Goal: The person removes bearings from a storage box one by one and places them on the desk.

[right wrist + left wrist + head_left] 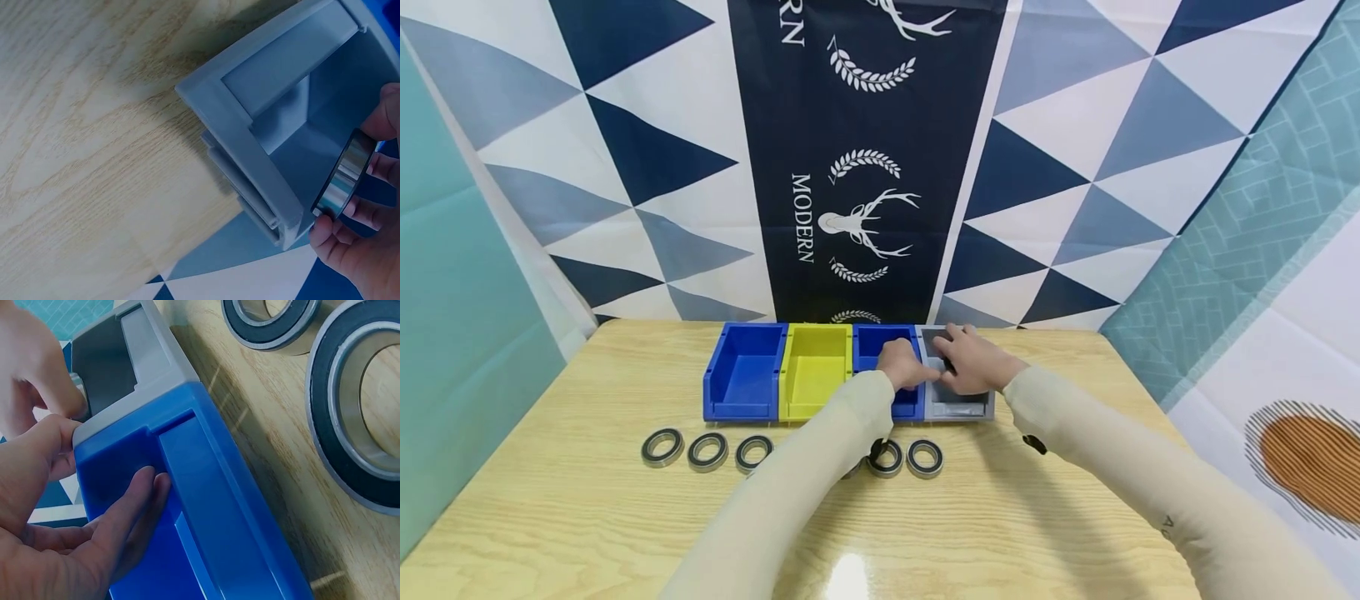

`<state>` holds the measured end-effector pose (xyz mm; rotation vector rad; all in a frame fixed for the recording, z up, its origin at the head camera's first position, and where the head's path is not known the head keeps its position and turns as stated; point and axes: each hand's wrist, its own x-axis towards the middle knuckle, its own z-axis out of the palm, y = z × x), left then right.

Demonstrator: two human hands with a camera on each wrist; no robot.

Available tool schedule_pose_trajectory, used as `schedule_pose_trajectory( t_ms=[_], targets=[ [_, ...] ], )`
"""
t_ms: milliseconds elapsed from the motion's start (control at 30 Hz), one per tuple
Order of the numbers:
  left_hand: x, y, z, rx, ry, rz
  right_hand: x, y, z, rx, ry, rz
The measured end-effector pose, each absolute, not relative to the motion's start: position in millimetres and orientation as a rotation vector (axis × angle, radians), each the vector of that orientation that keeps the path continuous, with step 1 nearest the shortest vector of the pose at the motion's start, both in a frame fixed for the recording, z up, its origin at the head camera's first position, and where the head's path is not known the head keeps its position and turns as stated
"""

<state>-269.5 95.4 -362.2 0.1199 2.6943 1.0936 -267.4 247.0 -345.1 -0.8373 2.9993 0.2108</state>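
My right hand (973, 360) is above the grey bin (958, 409) at the right end of the row. In the right wrist view, thumb and fingertips pinch a bearing (345, 175) by its edges, tilted on its side over the bin's opening. My left hand (901, 364) is over the blue bin (908, 412) beside it. In the left wrist view, its thumb lies at the rim between the blue and grey bins, while loosely straight fingers (134, 506) reach into the blue bin with nothing visible in them.
A yellow bin (816, 379) and another blue bin (741, 412) continue the row leftward. Several bearings (924, 473) lie in a line on the wooden table (1000, 517) before the bins; my left sleeve partly covers some. A patterned cloth (865, 125) hangs behind.
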Motion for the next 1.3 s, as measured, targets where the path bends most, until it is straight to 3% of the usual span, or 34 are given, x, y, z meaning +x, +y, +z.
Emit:
schedule_pose_trajectory(
  t_ms=[633, 1300],
  targets=[
    [-264.6, 104.7, -359.5, 0.139, 2.748, 1.081, -218.0, 268.5, -338.9, -1.103, 2.981, 0.118],
    [-262.1, 98.3, -355.6, 0.129, 2.733, 1.103, -176.3, 259.0, -384.8, -1.18, 2.98, -0.011]
  ],
)
